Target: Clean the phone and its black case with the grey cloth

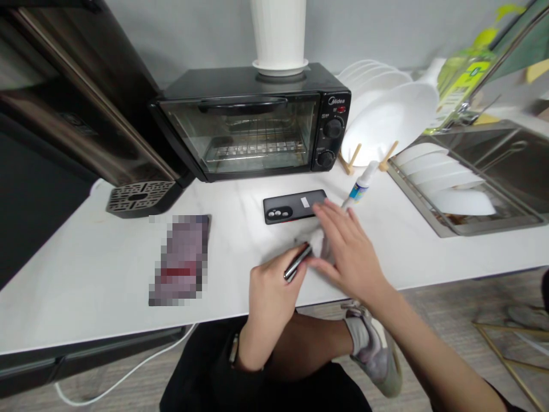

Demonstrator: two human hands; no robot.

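Note:
My left hand (272, 289) is closed around a slim black thing with a shiny silver edge (297, 263); its kind is unclear, as fingers hide much of it. My right hand (349, 246), slightly blurred, has a crumpled white tissue (317, 242) between thumb and fingers, up against the far end of the held thing. Just beyond both hands a dark phone case (289, 207) lies flat, with camera openings at its left and a small white label. A white spray bottle (360, 186) with a blue label is beyond my right fingertips, its lower part hidden.
A pixelated phone-shaped thing (180, 260) lies on the white counter (231, 257) at the left. Behind are a black toaster oven (253, 134) with a white pot (279, 34) on top, and a dark dispenser (86, 97). Plates (386, 126) stand in a rack beside the sink (506, 149).

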